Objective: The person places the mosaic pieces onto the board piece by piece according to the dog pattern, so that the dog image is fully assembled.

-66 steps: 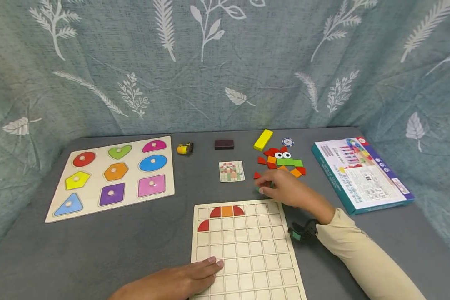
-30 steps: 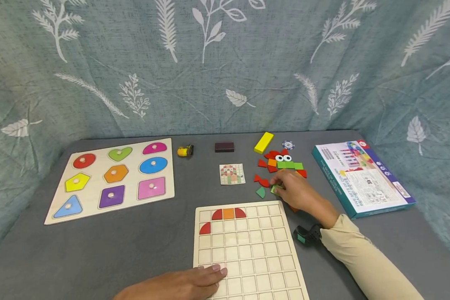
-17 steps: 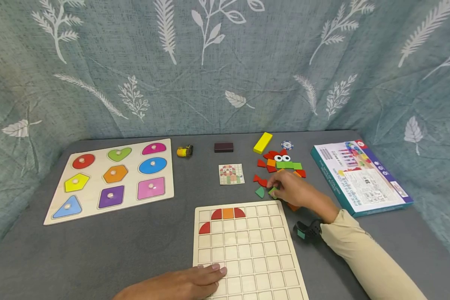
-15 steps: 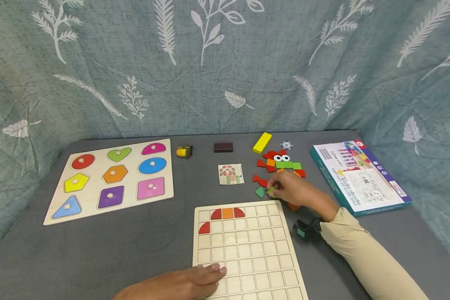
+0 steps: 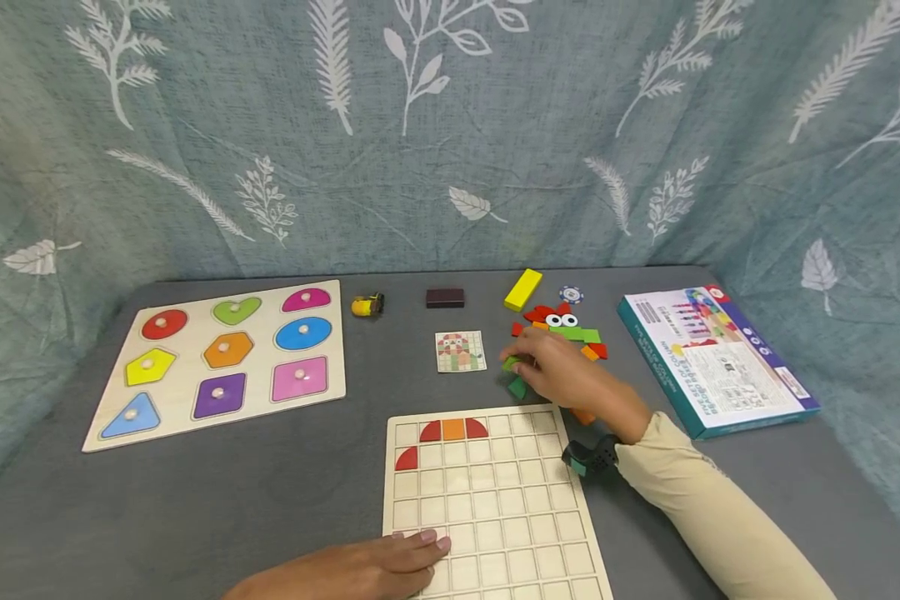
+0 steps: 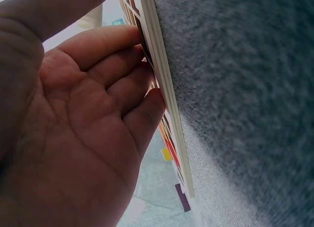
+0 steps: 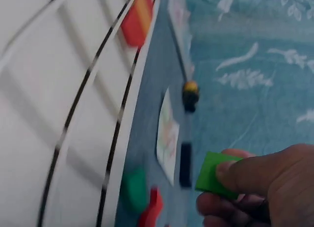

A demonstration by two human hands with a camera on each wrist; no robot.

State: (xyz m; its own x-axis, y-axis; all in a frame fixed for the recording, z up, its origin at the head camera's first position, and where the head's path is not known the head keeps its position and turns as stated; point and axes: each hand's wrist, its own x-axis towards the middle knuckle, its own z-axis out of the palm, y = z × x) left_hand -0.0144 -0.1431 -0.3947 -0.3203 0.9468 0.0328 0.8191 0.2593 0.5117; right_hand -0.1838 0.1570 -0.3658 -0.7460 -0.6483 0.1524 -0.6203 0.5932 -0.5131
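Note:
My right hand (image 5: 570,371) pinches a light green square tile (image 7: 215,175) between thumb and fingers, above the loose pieces. Just below it lies a dark green quarter-circle tile (image 5: 517,388); red tiles beside it are mostly covered by the hand in the head view. The fingers of my left hand (image 5: 360,568) lie straight on the lower left of a wooden grid board (image 5: 495,506). Its top row holds an orange square tile (image 5: 453,429) between two red quarter-circle tiles, with another red tile (image 5: 407,458) one row down at the left.
A pattern card (image 5: 460,352) lies behind the board. Farther back are a dark block (image 5: 445,298), a yellow block (image 5: 523,290), a poker chip (image 5: 571,294) and a small yellow toy (image 5: 367,305). A shape puzzle (image 5: 262,379) lies left, a flat box (image 5: 716,358) right.
My right hand took hold of the light green square tile among the loose pieces and has shifted it leftward, above the dark green tile. The left hand has stayed on the board.

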